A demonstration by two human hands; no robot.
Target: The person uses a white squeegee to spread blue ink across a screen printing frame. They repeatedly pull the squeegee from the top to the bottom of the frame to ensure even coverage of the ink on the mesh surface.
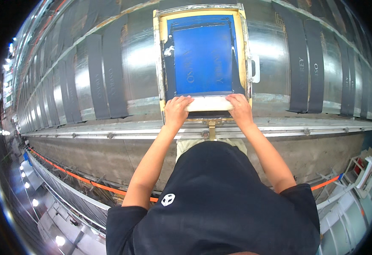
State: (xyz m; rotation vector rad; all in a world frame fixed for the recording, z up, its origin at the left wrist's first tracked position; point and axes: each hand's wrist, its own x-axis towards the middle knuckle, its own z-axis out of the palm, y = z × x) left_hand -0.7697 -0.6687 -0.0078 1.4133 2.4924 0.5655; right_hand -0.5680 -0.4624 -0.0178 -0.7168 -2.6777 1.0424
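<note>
A screen-printing frame (pixel 246 46) with a blue mesh (pixel 203 55) lies flat on the long table ahead of me. Across the mesh's near end runs a pale squeegee (pixel 209 103), its blade edge along the blue area. My left hand (pixel 177 111) is closed on the squeegee's left end, fingers over the top. At the opposite end, my right hand (pixel 240 109) grips it the same way. Dark ink smears mark the mesh's margins. How far each thumb wraps beneath the squeegee is hidden.
Dark fabric strips (pixel 298 68) with faint lettering lie in pairs along the shiny metal table (pixel 141 55). A white handle (pixel 256 69) juts from the frame's right side. Metal rails (pixel 88 133) run along the near edge, with a brass-coloured bracket (pixel 212 129) below the frame.
</note>
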